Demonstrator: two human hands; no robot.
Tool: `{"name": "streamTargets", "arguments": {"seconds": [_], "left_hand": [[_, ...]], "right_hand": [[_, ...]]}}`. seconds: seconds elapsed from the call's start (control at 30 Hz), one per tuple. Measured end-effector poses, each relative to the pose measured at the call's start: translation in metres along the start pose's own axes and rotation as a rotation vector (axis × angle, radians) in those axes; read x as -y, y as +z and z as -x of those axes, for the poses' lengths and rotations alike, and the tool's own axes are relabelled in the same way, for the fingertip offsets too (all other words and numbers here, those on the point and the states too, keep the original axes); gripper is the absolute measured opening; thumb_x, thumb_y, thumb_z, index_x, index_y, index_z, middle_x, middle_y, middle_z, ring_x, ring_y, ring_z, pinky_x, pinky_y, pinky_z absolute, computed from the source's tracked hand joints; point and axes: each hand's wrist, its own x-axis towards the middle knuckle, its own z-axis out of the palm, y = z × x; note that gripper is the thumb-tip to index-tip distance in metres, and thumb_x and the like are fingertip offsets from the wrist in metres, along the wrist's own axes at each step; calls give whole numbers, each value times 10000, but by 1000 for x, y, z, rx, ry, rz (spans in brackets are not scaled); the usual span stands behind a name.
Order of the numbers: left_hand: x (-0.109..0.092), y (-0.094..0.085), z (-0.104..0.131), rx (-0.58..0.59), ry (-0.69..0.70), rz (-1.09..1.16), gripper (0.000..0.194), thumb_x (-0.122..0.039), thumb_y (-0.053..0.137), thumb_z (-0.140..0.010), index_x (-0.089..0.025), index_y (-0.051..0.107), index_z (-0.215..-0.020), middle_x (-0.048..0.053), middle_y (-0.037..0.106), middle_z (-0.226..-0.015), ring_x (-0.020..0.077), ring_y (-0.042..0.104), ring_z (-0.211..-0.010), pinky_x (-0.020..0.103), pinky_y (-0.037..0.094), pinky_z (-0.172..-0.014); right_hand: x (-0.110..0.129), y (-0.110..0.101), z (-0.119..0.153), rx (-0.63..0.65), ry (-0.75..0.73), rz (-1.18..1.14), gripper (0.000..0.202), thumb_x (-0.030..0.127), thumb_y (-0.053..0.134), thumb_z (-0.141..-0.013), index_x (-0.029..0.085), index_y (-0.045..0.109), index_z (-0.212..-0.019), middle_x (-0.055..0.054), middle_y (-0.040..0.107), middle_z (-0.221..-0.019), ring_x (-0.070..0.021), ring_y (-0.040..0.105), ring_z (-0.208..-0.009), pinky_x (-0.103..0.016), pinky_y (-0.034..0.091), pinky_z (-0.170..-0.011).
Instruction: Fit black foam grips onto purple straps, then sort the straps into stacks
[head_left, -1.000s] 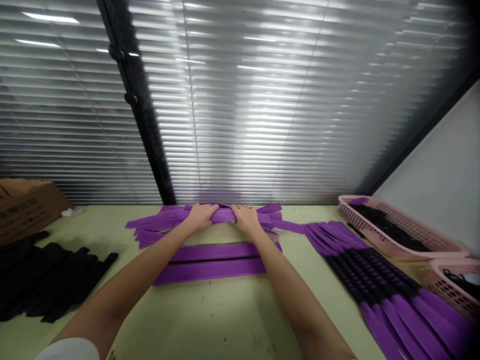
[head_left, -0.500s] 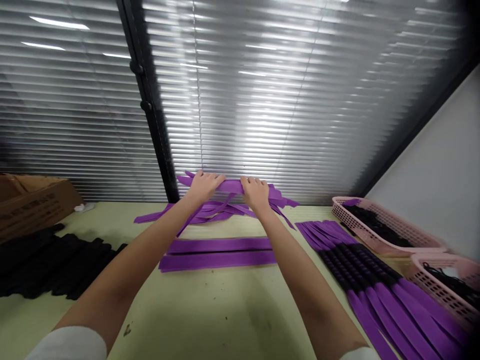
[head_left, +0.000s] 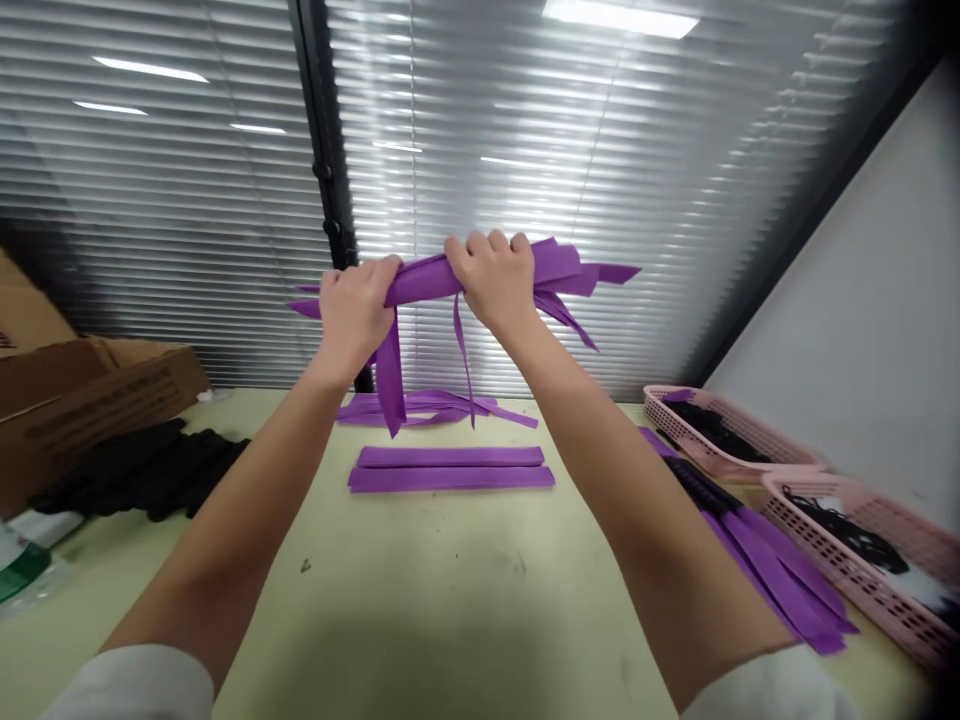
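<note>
A bundle of purple strips (head_left: 424, 280) is held up level in front of the blinds, several loose ends hanging from it. My left hand (head_left: 358, 308) is wrapped round its left part, and my right hand (head_left: 493, 275) grips it right of the middle. Below, loose purple strips (head_left: 431, 404) lie at the back of the table. Nearer, two flat purple strips (head_left: 450, 480) lie side by side. At the right rests a row of purple strips with black middles (head_left: 780, 575), partly behind my right forearm.
The pale green table (head_left: 420, 610) ends at the blinds (head_left: 480, 130). Two pink baskets (head_left: 776, 450) with black cords stand at the right. A cardboard box (head_left: 112, 405), black fabric pieces (head_left: 142, 470) and a green-labelled plastic item (head_left: 22, 570) are at the left.
Both hands have lifted the purple bundle higher above the table, so its loose ends now hang free. The view has shifted, showing more of the box and the plastic item.
</note>
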Motion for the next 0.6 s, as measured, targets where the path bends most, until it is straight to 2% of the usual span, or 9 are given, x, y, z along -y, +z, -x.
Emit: {"name": "streamTargets", "arguments": {"seconds": [0.07,0.17,0.27,0.33,0.4,0.47,0.6], "left_hand": [[3,-28,5,-27,-61,16,491,-108,414,-814,-240,456,-1285,53,621,-1170,260,524,-1125,419,318,-934],[6,-69,18,-66,-102,8,490,-124,431,-807,-245,462,-1281,15,607,-1195,228,519,-1106,406,296,-962],[9,-105,35,-72,-58,-29,461,-126,446,-804,-220,492,-1253,-10,605,-1192,202,524,-1075,410,287,-980],[9,-119,49,-47,-4,-62,447,-116,464,-800,-211,518,-1233,-1,618,-1180,206,537,-1067,416,299,-969],[6,-122,68,36,77,-85,429,-103,482,-793,-211,547,-1203,17,643,-1151,226,561,-1051,424,321,-938],[-1,-113,95,181,186,-70,402,-93,480,-802,-216,571,-1173,34,670,-1116,242,587,-1030,423,347,-898],[-31,-69,167,469,341,21,369,-86,432,-858,-190,574,-1182,86,696,-1054,240,637,-947,381,404,-802]], "right_hand": [[16,-26,-13,-51,-28,-43,353,184,177,-982,142,521,-1046,-44,518,-823,-200,556,-931,-420,377,-828],[46,-69,-14,19,17,-47,331,183,195,-976,138,518,-1033,-56,526,-831,-232,566,-969,-418,384,-811],[75,-107,2,134,57,-66,222,172,307,-946,133,484,-1076,-67,557,-826,-245,579,-933,-392,409,-769],[88,-122,21,232,56,-70,217,163,383,-912,137,454,-1115,-81,584,-836,-235,587,-869,-355,420,-725],[95,-127,48,360,52,-66,263,143,431,-879,151,434,-1142,-92,605,-853,-216,585,-795,-318,412,-675],[98,-121,86,486,45,-65,292,128,461,-849,167,444,-1138,-91,623,-847,-200,572,-723,-290,387,-624],[95,-92,184,609,21,-50,298,98,464,-830,167,526,-1114,-109,658,-917,-212,587,-772,-285,349,-599]]}}
